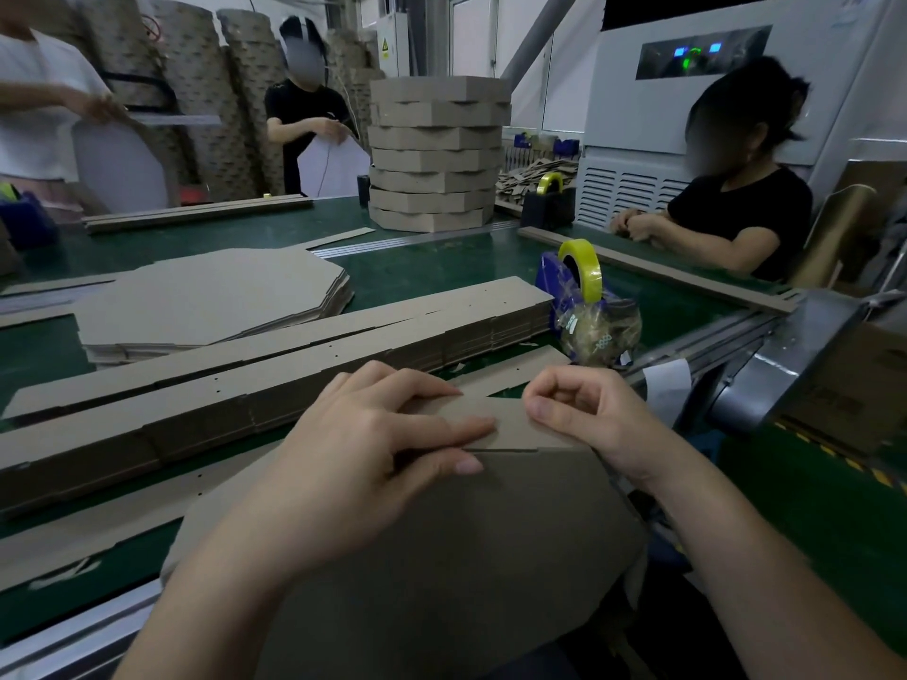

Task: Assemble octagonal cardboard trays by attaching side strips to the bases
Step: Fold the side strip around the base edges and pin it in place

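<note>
An octagonal cardboard base (441, 557) lies tilted in front of me at the table's near edge. A brown side strip (510, 424) runs along its far edge. My left hand (373, 434) lies on the strip and the base edge, fingers stretched out and pressing, thumb underneath at the fold. My right hand (579, 409) has its fingers curled and holds the strip's right part at the edge of the base. The strip's left part is hidden under my left hand.
Stacks of long side strips (294, 365) lie across the green table (441, 267), flat bases (211, 296) behind them. A blue tape dispenser (574, 282) with yellow tape stands right, finished trays (437, 154) are stacked at the back. Three people work around the table.
</note>
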`<state>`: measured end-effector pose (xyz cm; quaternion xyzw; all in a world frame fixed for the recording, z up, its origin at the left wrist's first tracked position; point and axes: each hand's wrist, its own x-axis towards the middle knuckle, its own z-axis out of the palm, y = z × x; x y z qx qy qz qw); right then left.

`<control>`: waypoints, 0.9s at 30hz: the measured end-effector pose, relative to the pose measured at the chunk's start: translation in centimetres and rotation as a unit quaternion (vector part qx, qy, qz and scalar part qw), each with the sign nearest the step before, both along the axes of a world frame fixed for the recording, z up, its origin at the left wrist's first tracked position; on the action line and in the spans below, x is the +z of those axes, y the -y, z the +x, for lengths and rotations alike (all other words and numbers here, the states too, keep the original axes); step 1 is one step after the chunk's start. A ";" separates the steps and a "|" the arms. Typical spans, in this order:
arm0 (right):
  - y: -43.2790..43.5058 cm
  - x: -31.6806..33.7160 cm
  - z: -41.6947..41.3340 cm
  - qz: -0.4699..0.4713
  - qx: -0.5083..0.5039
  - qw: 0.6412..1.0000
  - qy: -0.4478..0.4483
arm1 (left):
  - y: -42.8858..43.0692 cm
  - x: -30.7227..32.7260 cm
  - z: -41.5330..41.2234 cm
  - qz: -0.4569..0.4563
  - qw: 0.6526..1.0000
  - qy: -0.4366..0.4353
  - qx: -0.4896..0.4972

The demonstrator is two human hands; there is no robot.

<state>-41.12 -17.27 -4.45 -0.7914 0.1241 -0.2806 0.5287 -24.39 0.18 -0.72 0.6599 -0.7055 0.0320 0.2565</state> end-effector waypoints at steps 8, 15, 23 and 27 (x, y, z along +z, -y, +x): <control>-0.9 -0.8 0.1 -0.043 -0.042 0.998 0.025 | 0.3 0.9 -0.3 0.057 0.994 0.094 0.006; 2.5 -0.5 0.0 -0.036 -0.165 0.986 0.006 | 1.0 0.5 0.0 0.048 0.996 0.077 0.012; 16.0 1.2 0.2 0.007 -0.480 0.862 -0.163 | 1.4 0.3 0.0 0.049 0.997 0.066 0.012; 16.5 1.5 1.4 0.074 -0.455 0.872 -0.163 | 1.4 0.3 0.0 0.052 0.996 0.072 0.017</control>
